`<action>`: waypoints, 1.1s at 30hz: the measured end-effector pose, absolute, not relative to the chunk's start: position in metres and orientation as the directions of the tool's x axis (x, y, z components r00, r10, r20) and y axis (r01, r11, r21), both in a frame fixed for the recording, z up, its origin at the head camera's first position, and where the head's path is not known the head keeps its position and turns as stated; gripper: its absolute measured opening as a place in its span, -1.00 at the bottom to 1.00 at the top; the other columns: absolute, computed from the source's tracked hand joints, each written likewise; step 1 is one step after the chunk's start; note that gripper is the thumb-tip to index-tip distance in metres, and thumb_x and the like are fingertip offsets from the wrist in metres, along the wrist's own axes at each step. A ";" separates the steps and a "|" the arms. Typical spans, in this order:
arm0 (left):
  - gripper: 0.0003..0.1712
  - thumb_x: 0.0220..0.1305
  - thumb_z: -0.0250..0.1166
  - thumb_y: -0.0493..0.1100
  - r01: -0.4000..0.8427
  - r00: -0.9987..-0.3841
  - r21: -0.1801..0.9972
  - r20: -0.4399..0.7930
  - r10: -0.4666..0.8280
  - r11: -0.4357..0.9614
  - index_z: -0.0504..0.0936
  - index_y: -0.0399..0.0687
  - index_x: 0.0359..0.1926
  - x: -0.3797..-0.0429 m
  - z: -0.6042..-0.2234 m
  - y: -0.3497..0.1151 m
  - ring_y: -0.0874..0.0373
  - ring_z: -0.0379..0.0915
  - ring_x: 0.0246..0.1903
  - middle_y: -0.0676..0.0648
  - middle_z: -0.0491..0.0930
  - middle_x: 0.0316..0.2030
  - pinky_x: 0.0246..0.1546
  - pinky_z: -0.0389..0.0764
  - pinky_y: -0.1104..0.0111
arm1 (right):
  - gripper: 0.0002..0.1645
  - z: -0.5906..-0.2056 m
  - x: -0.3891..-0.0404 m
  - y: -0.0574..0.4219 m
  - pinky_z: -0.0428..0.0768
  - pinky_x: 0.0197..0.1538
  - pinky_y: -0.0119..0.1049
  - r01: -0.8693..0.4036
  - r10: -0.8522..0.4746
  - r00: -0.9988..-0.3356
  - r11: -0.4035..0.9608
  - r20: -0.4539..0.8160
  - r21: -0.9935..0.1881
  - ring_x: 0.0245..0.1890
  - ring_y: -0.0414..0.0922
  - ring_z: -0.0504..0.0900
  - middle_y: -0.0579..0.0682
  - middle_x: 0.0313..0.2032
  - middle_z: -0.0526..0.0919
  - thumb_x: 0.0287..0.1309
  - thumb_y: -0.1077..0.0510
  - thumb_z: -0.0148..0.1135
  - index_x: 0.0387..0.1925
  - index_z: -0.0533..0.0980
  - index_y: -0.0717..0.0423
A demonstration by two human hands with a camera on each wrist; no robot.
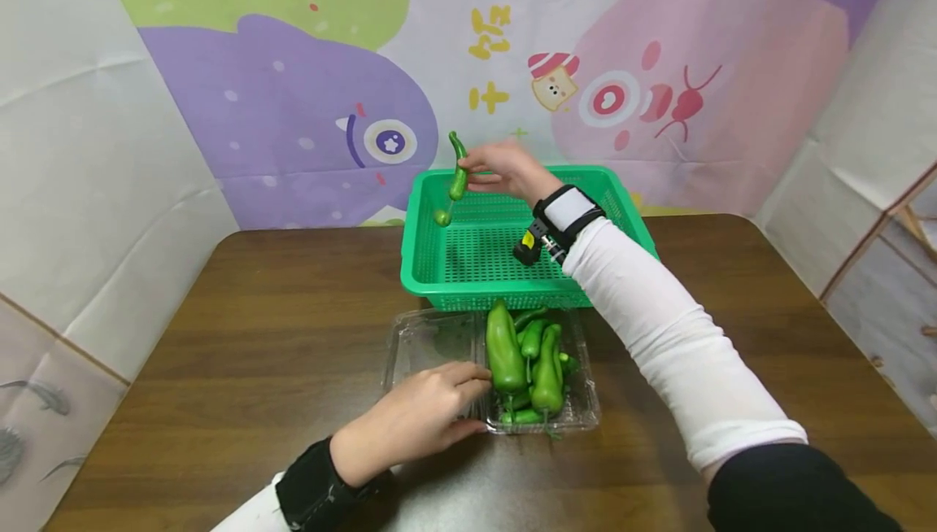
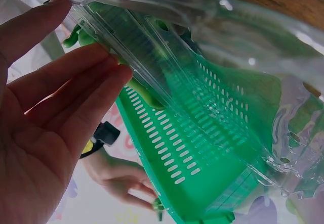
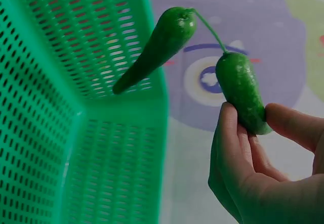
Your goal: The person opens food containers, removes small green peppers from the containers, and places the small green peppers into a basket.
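My right hand (image 1: 505, 167) is above the back left of a green plastic basket (image 1: 410, 272). Between thumb and fingers it pinches a green pepper (image 3: 240, 90). A second green pepper (image 3: 159, 47) hangs from that one by a thin green strand. My left hand (image 1: 420, 406) rests at a clear plastic clamshell box (image 1: 586, 414), thumb and fingertips touching its near edge and the hinge side. In the left wrist view those fingers (image 2: 86, 77) look nearly straight. Several green peppers (image 1: 505, 349) lie in the box's right half, overlapping one another.
The basket stands behind the clamshell box on a brown wooden table (image 1: 293, 296). The box's lid (image 1: 432, 345) lies open to the left. A cartoon-printed cloth (image 1: 468, 52) hangs behind the table. My right wrist carries a small black camera (image 1: 527, 249) over the basket.
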State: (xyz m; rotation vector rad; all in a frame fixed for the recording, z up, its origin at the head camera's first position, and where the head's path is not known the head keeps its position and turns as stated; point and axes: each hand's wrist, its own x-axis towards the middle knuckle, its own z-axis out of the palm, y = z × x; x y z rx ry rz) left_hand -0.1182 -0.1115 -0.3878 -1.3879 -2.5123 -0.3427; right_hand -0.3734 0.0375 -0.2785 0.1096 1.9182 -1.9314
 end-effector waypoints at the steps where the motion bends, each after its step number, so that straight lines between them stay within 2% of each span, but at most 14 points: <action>1: -0.55 0.03 0.44 0.01 0.851 -0.514 0.081 0.328 0.793 0.519 0.64 -0.21 -0.14 -0.118 -0.388 -0.112 0.14 0.58 -0.10 -0.09 0.60 -0.10 -0.06 0.62 0.41 | -0.58 -0.282 -0.376 0.035 0.62 0.06 -0.29 0.349 -0.226 -0.908 0.062 -0.353 -0.935 -0.31 -0.10 0.62 0.04 -0.20 0.57 0.19 0.26 0.22 0.10 0.46 0.22; 5: -0.55 0.04 0.43 0.02 0.850 -0.513 0.068 0.324 0.795 0.522 0.63 -0.20 -0.14 -0.119 -0.388 -0.111 0.14 0.58 -0.09 -0.08 0.60 -0.09 -0.04 0.62 0.41 | -0.54 -0.295 -0.384 0.029 0.62 0.06 -0.30 0.382 -0.208 -0.892 0.129 -0.402 -0.915 -0.41 -0.13 0.61 0.10 -0.06 0.55 0.20 0.27 0.21 0.15 0.44 0.19; 8: -0.55 0.04 0.43 0.02 0.849 -0.514 0.064 0.322 0.795 0.524 0.63 -0.20 -0.14 -0.119 -0.388 -0.111 0.14 0.58 -0.09 -0.08 0.60 -0.09 -0.03 0.61 0.41 | -0.51 -0.303 -0.388 0.027 0.62 0.07 -0.27 0.412 -0.208 -0.876 0.146 -0.435 -0.900 -0.40 -0.11 0.60 0.16 0.07 0.49 0.19 0.30 0.21 0.17 0.43 0.20; 11: -0.55 0.04 0.43 0.01 0.849 -0.517 0.069 0.320 0.794 0.524 0.63 -0.20 -0.14 -0.119 -0.388 -0.111 0.14 0.58 -0.10 -0.08 0.60 -0.09 -0.04 0.62 0.41 | -0.50 -0.311 -0.390 0.025 0.60 0.11 -0.24 0.438 -0.217 -0.859 0.156 -0.463 -0.885 -0.26 -0.06 0.60 0.20 0.16 0.43 0.19 0.32 0.20 0.18 0.42 0.21; 16: -0.55 0.04 0.44 0.00 0.849 -0.517 0.073 0.320 0.794 0.524 0.63 -0.22 -0.13 -0.118 -0.389 -0.112 0.14 0.58 -0.10 -0.08 0.60 -0.10 -0.05 0.62 0.42 | -0.49 -0.322 -0.392 0.023 0.55 0.17 -0.21 0.458 -0.230 -0.844 0.164 -0.485 -0.874 0.09 0.05 0.53 0.24 0.23 0.37 0.20 0.34 0.16 0.20 0.37 0.28; 21: -0.53 0.03 0.44 0.01 0.849 -0.517 0.071 0.322 0.793 0.524 0.64 -0.22 -0.13 -0.117 -0.391 -0.112 0.14 0.58 -0.11 -0.09 0.61 -0.10 -0.05 0.62 0.43 | -0.49 -0.334 -0.392 0.021 0.55 0.17 -0.20 0.448 -0.244 -0.833 0.229 -0.496 -0.864 0.19 0.10 0.47 0.25 0.24 0.37 0.20 0.36 0.16 0.20 0.36 0.33; 28: -0.56 0.05 0.43 0.00 0.848 -0.519 0.073 0.319 0.793 0.526 0.64 -0.20 -0.13 -0.119 -0.390 -0.112 0.16 0.58 -0.11 -0.07 0.60 -0.10 -0.05 0.61 0.44 | -0.55 -0.340 -0.391 0.013 0.55 0.17 -0.22 0.431 -0.246 -0.815 0.349 -0.525 -0.833 0.18 0.09 0.48 0.25 0.21 0.42 0.22 0.34 0.14 0.15 0.40 0.35; 31: -0.55 0.04 0.43 0.01 0.848 -0.517 0.068 0.321 0.793 0.525 0.64 -0.21 -0.13 -0.119 -0.390 -0.112 0.16 0.58 -0.11 -0.07 0.60 -0.10 -0.05 0.61 0.43 | -0.60 -0.344 -0.399 0.011 0.66 -0.01 -0.28 0.420 -0.233 -0.809 0.413 -0.540 -0.808 0.06 0.05 0.57 0.22 0.16 0.47 0.19 0.31 0.20 0.07 0.48 0.31; 33: -0.54 0.03 0.44 0.01 0.850 -0.514 0.067 0.325 0.794 0.523 0.64 -0.21 -0.13 -0.119 -0.390 -0.112 0.16 0.58 -0.11 -0.07 0.60 -0.10 -0.04 0.61 0.43 | -0.66 -0.379 -0.434 0.010 0.70 -0.17 -0.28 0.399 -0.248 -0.809 0.433 -0.533 -0.808 -0.09 0.08 0.63 0.24 0.07 0.53 0.09 0.30 0.31 -0.06 0.55 0.31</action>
